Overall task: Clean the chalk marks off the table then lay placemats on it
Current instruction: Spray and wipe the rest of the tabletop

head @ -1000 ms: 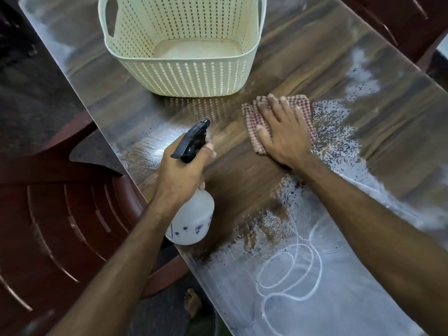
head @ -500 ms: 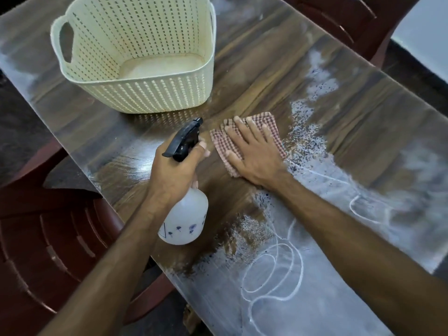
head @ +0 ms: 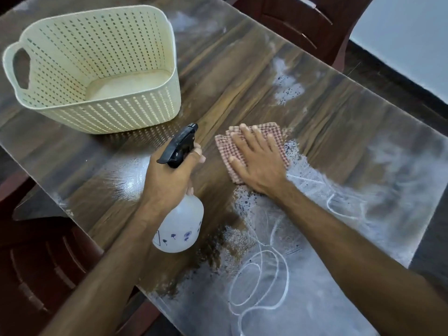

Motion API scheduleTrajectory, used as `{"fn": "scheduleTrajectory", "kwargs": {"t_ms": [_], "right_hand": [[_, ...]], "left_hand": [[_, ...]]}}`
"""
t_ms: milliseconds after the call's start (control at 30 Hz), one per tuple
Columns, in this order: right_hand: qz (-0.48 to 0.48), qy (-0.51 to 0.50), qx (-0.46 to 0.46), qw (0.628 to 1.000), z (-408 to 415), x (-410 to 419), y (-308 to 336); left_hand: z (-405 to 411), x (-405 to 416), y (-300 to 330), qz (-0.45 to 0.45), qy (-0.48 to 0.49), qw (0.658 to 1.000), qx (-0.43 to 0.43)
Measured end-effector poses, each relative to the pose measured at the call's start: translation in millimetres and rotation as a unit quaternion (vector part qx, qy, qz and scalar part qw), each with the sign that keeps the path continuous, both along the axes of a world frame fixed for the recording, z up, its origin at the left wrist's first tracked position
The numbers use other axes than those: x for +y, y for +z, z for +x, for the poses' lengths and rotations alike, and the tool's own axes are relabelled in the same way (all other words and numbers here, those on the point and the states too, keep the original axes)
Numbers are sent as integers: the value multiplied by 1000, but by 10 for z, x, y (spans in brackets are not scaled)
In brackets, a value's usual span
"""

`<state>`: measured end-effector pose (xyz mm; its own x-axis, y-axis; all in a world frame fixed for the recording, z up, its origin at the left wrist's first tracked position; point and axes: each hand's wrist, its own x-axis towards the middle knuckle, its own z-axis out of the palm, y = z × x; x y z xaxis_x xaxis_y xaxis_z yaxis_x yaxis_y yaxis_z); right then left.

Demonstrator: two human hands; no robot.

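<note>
My right hand (head: 257, 161) lies flat, fingers spread, pressing a folded red-checked cloth (head: 224, 149) onto the wooden table (head: 242, 76). My left hand (head: 167, 175) grips the neck of a white spray bottle (head: 179, 226) with a black trigger head (head: 180, 145), held above the table's near edge. White chalk loops (head: 261, 280) and a chalk smear (head: 344, 197) cover the table to the right of and below the cloth. The wood left of the cloth looks dark and wet.
A cream perforated plastic basket (head: 131, 115) stands empty at the table's far left. Dark red plastic chairs sit at the lower left (head: 36, 263) and at the far side (head: 303, 23). A pale wall (head: 400, 40) shows at the upper right.
The view has shifted, so the basket and table slide left and down in the frames. My right hand with the cloth stays beside the chalk edge; the left hand keeps its hold on the bottle.
</note>
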<state>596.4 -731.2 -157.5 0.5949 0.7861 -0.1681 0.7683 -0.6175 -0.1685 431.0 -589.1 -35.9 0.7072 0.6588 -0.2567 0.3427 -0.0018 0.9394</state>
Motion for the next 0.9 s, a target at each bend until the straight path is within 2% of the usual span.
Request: {"fn": "scheduleTrajectory", "kwargs": {"t_ms": [133, 267, 367, 500, 567, 733, 900], "right_hand": [[-1, -114, -20, 993, 590, -154, 20], [31, -203, 3, 979, 1221, 111, 72], [22, -192, 2, 981, 1295, 340, 80], [7, -75, -9, 997, 794, 356, 71], [20, -55, -16, 998, 540, 177, 58], [16, -188, -40, 981, 835, -216, 75], [45, -227, -20, 973, 1500, 150, 100]], "left_hand": [[108, 14, 25, 11, -4, 1000, 2], [170, 27, 13, 27, -11, 1000, -2], [185, 31, 4, 28, -13, 1000, -7], [247, 3, 24, 22, -11, 1000, -5], [280, 0, 45, 15, -9, 1000, -4], [369, 50, 25, 22, -10, 1000, -1], [525, 77, -53, 19, -19, 1000, -10]]}}
